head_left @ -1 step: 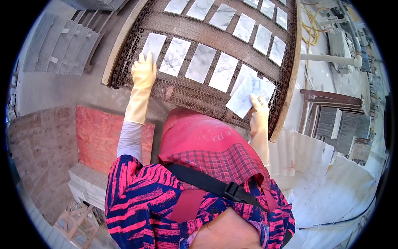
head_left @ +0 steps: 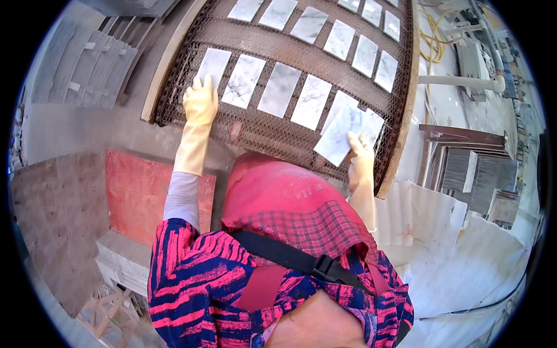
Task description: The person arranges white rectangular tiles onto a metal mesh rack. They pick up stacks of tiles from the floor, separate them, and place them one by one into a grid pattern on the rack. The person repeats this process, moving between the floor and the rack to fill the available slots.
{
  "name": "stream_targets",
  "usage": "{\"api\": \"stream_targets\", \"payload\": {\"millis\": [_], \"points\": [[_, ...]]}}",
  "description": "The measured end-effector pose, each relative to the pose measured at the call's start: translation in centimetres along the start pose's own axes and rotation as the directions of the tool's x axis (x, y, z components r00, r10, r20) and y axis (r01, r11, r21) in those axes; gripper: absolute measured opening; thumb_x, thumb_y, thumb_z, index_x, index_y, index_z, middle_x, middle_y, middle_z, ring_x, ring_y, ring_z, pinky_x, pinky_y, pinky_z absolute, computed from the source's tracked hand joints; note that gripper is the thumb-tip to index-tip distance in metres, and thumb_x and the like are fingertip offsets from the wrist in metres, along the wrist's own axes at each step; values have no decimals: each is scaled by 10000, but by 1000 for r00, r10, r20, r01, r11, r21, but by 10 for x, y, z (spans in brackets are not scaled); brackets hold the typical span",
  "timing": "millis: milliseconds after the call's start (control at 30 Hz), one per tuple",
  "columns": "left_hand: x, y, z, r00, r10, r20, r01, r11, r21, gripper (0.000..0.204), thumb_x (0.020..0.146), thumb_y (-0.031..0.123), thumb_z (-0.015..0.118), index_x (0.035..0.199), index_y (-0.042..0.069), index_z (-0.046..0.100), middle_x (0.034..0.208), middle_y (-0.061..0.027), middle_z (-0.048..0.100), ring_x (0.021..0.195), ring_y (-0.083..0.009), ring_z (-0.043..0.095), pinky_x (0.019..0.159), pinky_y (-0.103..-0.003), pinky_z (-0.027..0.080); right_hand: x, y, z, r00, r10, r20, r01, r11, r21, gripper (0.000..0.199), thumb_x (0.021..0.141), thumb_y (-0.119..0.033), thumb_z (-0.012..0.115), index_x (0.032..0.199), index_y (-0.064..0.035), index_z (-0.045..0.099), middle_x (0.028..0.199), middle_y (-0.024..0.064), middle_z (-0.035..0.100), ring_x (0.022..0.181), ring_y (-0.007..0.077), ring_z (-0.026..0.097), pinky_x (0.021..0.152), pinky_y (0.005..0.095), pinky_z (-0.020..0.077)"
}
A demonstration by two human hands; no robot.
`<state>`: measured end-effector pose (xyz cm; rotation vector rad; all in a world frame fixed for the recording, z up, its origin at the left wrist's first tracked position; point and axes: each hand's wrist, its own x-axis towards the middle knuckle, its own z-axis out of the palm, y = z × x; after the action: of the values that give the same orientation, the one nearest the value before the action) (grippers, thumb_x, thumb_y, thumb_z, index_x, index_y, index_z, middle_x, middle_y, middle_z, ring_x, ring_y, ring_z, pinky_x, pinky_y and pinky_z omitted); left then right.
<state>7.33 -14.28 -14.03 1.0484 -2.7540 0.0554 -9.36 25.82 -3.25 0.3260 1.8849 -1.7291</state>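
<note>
A tile (head_left: 341, 132) was held in the right hand (head_left: 360, 152), the thumb laid on its upper face; how far the fingers were reached beneath could not be told. It was flat, rectangular and white, marbled with soft gray-blue veins, and was turned at a slant above the near right part of the belt (head_left: 272, 45). A second tile (head_left: 336, 109) was partly covered by it, and a third tile (head_left: 374, 124) was overlapped at its right; whether either was touched by it could not be told.

The fingers of the left hand (head_left: 201, 104) were slightly spread, their tips rested on the lower end of the left tile (head_left: 213, 64), which was pale and faintly veined. Both hands were covered by cream gloves (head_left: 191, 153).

The belt was made of brown wire mesh and was bordered by a left rail (head_left: 173, 61) and a right rail (head_left: 408, 110). Marbled tiles were borne on it in spaced rows: three between the left tile and the covered one, and a middle row (head_left: 340, 39) and a far row (head_left: 372, 11) beyond.
</note>
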Motion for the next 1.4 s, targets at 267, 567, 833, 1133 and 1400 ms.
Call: {"api": "stream_targets", "payload": {"millis": [267,567,833,1133,1400], "points": [[17,8,0,996,-93,-12,91,990,-104,564,983,253,709,1504,99,558,1484,-212,559,1269,-425,565,1081,-504,474,-15,-32,11,996,45,81,-45,999,-10,442,995,-281,771,1339,-26,665,1195,70,749,1086,181,698,964,349,532],[5,3,-13,969,-248,-1,222,871,-437,575,1002,238,696,1532,73,548,1566,-221,541,1462,-433,480,1238,-486,390,-27,-19,-24,990,-13,144,1,997,82,335,1055,-262,687,1303,-37,706,1114,28,768,911,121,697,816,306,539],[-76,104,-99,964,-67,257,264,149,-953,493,1058,216,656,1504,25,575,1483,-168,627,1340,-293,621,1158,-415,480,-42,-15,-45,984,-16,177,-22,977,211,363,1062,-244,678,1351,-25,680,1145,38,767,1016,132,718,892,321,557],[-193,195,-156,640,604,475,748,-348,-565,594,1095,330,630,1563,11,450,1484,-149,594,1314,-313,638,1093,-483,549,-94,-22,1,900,5,435,-116,966,230,409,1081,-271,653,1419,-43,616,1257,82,727,1082,195,718,937,362,578],[-237,164,-155,796,346,498,606,-476,-638,565,1042,210,641,1536,-15,484,1415,-127,644,1283,-295,642,1072,-456,539,-128,29,10,856,49,515,-106,991,83,390,1079,-321,654,1342,-34,644,1087,100,760,885,198,744,790,342,591]]}}
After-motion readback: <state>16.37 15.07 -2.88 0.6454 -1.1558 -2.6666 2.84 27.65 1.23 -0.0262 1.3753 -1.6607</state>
